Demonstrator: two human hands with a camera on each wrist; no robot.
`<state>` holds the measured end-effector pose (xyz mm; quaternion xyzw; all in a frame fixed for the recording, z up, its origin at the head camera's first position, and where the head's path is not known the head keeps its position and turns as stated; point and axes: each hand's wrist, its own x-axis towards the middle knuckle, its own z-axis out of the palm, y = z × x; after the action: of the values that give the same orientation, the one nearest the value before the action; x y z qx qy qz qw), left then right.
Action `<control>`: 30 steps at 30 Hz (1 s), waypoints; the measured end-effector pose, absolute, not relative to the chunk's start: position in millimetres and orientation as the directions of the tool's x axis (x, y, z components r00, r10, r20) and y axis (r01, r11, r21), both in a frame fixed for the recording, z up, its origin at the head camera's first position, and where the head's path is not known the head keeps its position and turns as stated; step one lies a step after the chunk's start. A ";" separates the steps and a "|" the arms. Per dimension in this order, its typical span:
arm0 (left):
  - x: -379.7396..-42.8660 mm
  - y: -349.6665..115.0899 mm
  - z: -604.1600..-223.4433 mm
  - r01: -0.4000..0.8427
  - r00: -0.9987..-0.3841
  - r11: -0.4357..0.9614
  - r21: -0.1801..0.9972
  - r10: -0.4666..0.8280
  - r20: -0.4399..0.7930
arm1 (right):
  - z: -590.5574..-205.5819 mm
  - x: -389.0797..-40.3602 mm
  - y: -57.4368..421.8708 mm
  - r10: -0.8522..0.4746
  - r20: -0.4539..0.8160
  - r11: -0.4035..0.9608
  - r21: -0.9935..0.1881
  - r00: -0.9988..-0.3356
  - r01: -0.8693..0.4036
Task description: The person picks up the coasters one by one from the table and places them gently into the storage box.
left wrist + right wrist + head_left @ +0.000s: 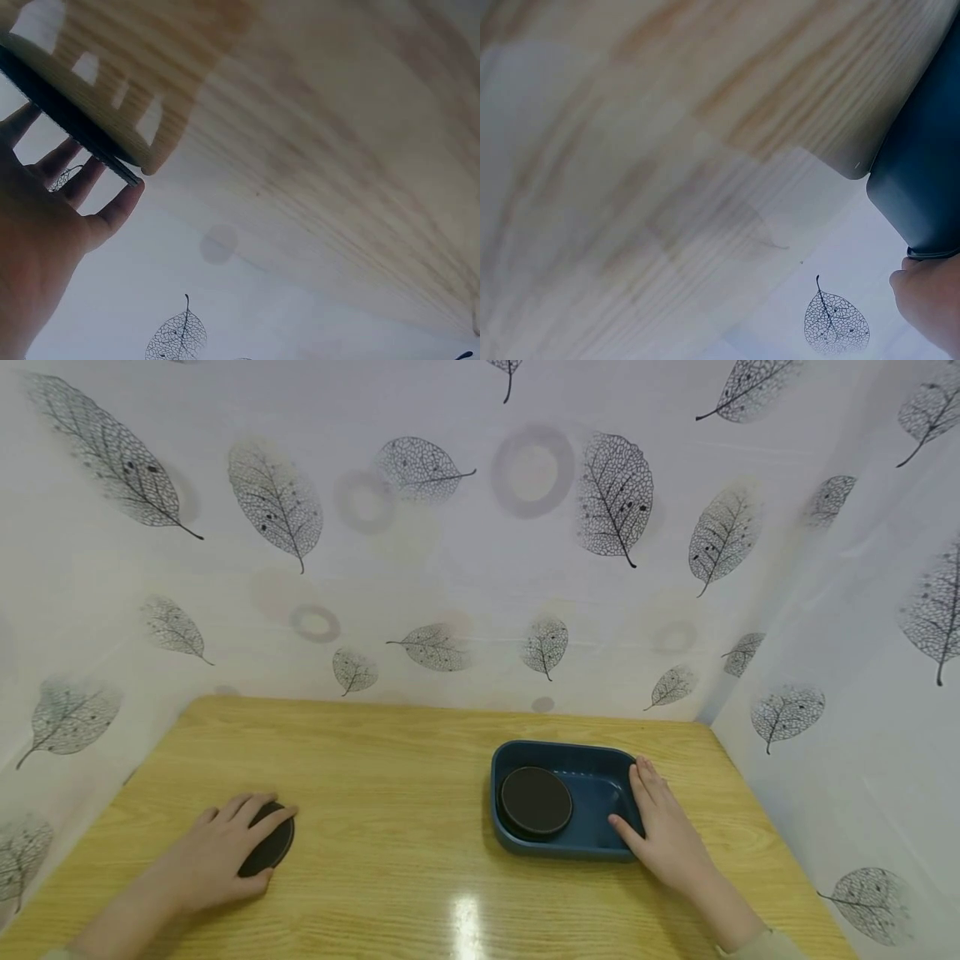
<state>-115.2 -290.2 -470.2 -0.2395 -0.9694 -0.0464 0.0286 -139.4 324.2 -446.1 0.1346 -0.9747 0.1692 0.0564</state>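
At the left of the head view my left hand [225, 852] holds a black round coaster [272, 843] by its edge, fingers over the far side and thumb at the near side. In the left wrist view the coaster [67, 112] tilts over the wood surface, the fingertips at its rim. My right hand [667, 827] holds the right end of a blue rectangular bin [577, 852], thumb inside and the other fingers along the rim. Another black coaster [536, 800], with a stitched edge, lies in the bin's left half. The right wrist view shows the bin's outer wall [922, 172].
A light wood table [375, 793] carries everything, its far edge against a white curtain [450, 568] printed with dark leaves. The curtain also rises along both sides. Bare wood lies between my left hand and the bin.
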 end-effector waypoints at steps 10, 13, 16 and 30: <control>-122.0 -292.0 -469.2 0.480 -0.875 0.875 0.062 0.472 0.109 | -444.5 -139.4 323.0 -0.244 0.165 0.907 -0.310 -0.956 -0.285; -124.8 -293.0 -469.8 0.485 -0.871 0.873 0.049 0.477 0.118 | -445.1 -139.2 323.3 -0.245 0.170 0.910 -0.300 -0.955 -0.287; -127.1 -292.6 -469.2 0.491 -0.867 0.870 0.038 0.484 0.121 | -446.5 -138.6 323.7 -0.243 0.173 0.911 -0.298 -0.955 -0.285; -147.4 -273.2 -459.4 0.527 -0.842 0.850 0.013 0.520 0.140 | -447.4 -138.2 323.3 -0.238 0.174 0.904 -0.320 -0.956 -0.283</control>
<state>-147.4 -273.2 -459.4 -0.2729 -0.9594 -0.0256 0.0659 -138.2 323.3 -447.4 0.1337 -0.9735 0.1735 0.0655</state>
